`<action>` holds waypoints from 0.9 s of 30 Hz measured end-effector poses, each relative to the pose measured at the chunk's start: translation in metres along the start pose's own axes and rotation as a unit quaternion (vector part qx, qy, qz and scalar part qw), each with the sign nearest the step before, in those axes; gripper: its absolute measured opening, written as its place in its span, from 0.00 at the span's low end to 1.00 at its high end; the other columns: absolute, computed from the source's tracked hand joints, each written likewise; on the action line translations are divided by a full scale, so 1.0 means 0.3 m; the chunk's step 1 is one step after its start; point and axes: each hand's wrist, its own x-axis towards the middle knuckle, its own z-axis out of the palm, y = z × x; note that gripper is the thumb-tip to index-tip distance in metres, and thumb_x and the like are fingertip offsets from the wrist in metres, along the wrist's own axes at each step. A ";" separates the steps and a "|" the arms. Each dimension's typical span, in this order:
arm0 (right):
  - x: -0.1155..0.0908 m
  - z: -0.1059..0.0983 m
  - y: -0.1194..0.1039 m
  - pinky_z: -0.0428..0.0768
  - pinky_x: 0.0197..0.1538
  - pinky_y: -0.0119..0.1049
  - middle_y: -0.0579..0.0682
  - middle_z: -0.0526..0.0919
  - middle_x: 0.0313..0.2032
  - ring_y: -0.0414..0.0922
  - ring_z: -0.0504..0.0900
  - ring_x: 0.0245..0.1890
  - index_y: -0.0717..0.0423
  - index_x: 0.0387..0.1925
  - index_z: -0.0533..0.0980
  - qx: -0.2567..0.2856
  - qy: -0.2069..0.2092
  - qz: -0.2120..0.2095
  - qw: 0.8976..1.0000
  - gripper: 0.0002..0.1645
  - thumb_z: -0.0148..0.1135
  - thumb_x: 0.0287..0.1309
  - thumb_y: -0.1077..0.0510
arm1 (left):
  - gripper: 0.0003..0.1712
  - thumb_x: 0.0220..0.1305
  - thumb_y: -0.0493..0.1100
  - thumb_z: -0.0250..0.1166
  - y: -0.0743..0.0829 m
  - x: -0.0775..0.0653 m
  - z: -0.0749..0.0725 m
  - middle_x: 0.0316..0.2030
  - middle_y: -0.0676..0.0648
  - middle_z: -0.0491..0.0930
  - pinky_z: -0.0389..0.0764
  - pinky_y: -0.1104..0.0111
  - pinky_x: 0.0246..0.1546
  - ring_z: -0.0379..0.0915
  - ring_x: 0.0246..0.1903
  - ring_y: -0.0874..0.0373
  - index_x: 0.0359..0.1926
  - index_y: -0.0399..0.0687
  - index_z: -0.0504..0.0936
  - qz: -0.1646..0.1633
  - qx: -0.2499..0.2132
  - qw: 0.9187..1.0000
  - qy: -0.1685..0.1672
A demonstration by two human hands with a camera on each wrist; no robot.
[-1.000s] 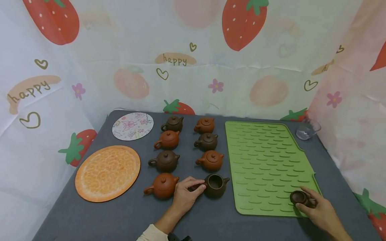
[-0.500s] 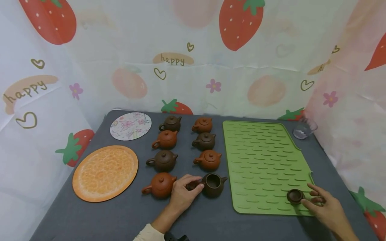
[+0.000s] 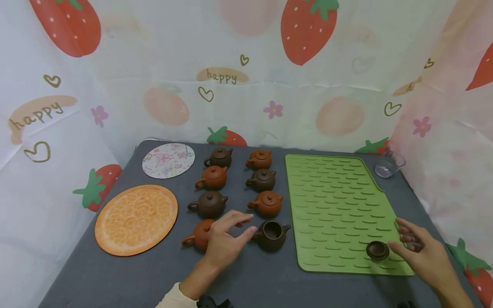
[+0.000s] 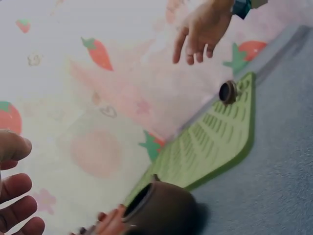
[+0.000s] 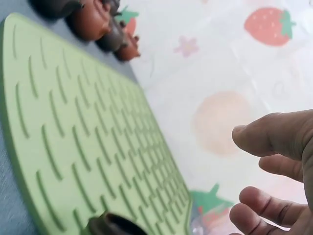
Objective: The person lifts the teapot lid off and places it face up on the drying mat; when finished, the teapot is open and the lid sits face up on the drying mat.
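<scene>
A dark brown teapot (image 3: 271,239) stands lidless at the near end of the right column, its opening facing up. Just left of its handle is my left hand (image 3: 224,244), thumb and fingers spread with nothing between them. The hand partly covers a reddish-brown teapot (image 3: 201,236). On the near right part of the green mat (image 3: 339,214) lies a small dark brown teapot lid (image 3: 377,250), hollow side up. My right hand (image 3: 429,256) hovers right beside the lid, fingers loosely bent and holding nothing. The left wrist view shows the lid apart from that hand.
Several lidded teapots (image 3: 209,205), brown and reddish, stand in two columns left of the mat. A round orange mat (image 3: 136,220) and a patterned white disc (image 3: 168,160) lie at left. A clear glass cup (image 3: 388,166) stands at the far right corner.
My right hand has let go of the lid, leaving it on the green mat, and moved right. My left hand has released the teapot's handle and drawn slightly left.
</scene>
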 end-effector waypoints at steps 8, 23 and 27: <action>0.020 -0.012 -0.091 0.72 0.36 0.21 0.58 0.71 0.51 0.25 0.69 0.42 0.60 0.70 0.61 0.019 0.005 -0.062 0.998 0.40 0.67 0.61 0.58 | 0.21 0.43 0.17 0.70 0.040 0.028 -0.088 0.35 0.41 0.80 0.77 0.67 0.36 0.75 0.33 0.53 0.41 0.32 0.84 0.018 -0.030 0.999 0.004; 0.028 0.026 -0.270 0.69 0.44 0.21 0.41 0.72 0.52 0.34 0.70 0.47 0.53 0.70 0.64 0.072 -0.001 -0.174 0.982 0.42 0.67 0.55 0.71 | 0.22 0.43 0.17 0.69 -0.016 0.015 -0.238 0.37 0.37 0.80 0.74 0.68 0.41 0.75 0.38 0.48 0.43 0.27 0.82 0.057 -0.046 0.996 0.047; 0.038 0.049 -0.304 0.69 0.44 0.22 0.43 0.72 0.53 0.37 0.70 0.47 0.53 0.69 0.65 0.093 -0.002 -0.192 0.977 0.43 0.67 0.54 0.73 | 0.22 0.42 0.16 0.68 -0.051 -0.009 -0.274 0.37 0.35 0.80 0.74 0.69 0.42 0.76 0.38 0.50 0.44 0.25 0.82 0.052 -0.043 0.996 0.061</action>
